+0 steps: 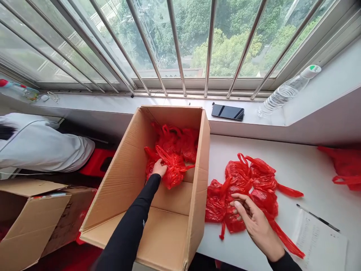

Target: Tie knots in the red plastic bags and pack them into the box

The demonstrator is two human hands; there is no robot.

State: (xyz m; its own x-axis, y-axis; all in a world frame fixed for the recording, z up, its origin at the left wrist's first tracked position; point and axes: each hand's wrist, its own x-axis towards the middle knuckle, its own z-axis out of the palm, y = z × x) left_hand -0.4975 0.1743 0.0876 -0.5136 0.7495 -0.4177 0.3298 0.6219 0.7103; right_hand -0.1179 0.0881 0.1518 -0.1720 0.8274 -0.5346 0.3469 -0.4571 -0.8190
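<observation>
My left hand [160, 168] reaches down into an open cardboard box [175, 197]. Its fingers are closed on the side of a knotted red plastic bag [173, 171]; the fingertips are partly hidden by the plastic. More tied red bags [188, 145] lie against the box's far wall. To the right of the box, my right hand [254, 222] hovers over a cluster of several red plastic bags [238, 173] on the white table [290, 156]. Its fingers are apart and slightly curled, with nothing in them. What the bags contain cannot be made out.
A pen [318, 217] and a written sheet [321, 241] lie at right, near another red bag [346, 165]. The windowsill bears a phone [228, 112] and a water bottle [287, 92]. At left are a person in a pale top [42, 145] and another cardboard box [42, 222].
</observation>
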